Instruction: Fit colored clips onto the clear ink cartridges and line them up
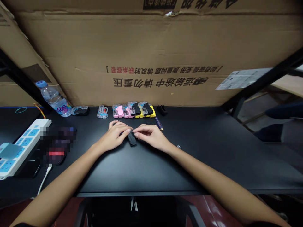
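Between my two hands, a small dark block-like piece (pixel 132 140) stands at a slant just over the black table. My left hand (pixel 115 135) has its thumb and fingertips closed on the upper left side of this piece. Thumb and forefinger of my right hand (pixel 153 136) are pinched together at its upper right edge. The fingertips partly cover the piece, so its exact kind is unclear. Just beyond my right hand lies a thin dark purple stick (pixel 159 123) with a yellowish end. Small dark bits behind my fingers are mostly hidden.
Along the cardboard wall (pixel 146 41) sit clear cases with pink parts (pixel 120 111) and black-and-yellow parts (pixel 147 109). A small black part (pixel 162 110) lies beside them. At left are a water bottle (pixel 55 99), a power strip (pixel 28 138) and a phone (pixel 59 146) with a white cable.
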{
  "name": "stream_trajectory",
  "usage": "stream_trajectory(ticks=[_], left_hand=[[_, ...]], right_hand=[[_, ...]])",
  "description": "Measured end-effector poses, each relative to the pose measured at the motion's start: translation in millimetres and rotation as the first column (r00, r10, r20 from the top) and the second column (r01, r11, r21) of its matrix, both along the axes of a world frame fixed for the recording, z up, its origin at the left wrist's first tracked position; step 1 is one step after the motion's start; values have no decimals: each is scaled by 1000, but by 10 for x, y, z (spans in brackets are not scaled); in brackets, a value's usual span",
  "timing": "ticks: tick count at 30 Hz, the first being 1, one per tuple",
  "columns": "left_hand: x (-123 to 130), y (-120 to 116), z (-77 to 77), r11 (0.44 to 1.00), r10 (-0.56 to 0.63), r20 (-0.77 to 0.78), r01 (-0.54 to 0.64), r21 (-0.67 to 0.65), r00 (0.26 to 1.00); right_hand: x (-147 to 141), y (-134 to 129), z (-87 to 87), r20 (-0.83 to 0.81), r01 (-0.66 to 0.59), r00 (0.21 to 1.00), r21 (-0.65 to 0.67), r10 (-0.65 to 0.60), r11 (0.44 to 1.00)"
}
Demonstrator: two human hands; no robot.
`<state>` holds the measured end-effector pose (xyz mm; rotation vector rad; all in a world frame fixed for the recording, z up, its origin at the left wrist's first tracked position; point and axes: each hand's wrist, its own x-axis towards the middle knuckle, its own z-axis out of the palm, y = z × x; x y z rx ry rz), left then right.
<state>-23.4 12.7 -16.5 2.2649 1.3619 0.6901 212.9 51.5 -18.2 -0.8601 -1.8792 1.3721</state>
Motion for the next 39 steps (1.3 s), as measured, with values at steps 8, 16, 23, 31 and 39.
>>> stream_trajectory(ticks=[8,16,23,31,39], left_hand=[[3,-1,13,998,1,29,-3,58,1000],[25,-13,11,998,4,29,-6,68,1000],[49,-34,36,994,-16,27,13,107,1000],[62,-49,53,993,-25,32,21,117,999],[49,-30,21,994,-20,33,16,106,999]], right_hand=[[-36,14,-105,-57,45,997,-41,-48,998],[-63,-21,-46,-58,38,998,-13,-39,999],[-105,-47,-54,-167,32,984,-213,-68,977],[-106,-67,-4,-169,36,984,-168,-65,985],[-120,-80,-23,-159,38,986,-102,-54,994]])
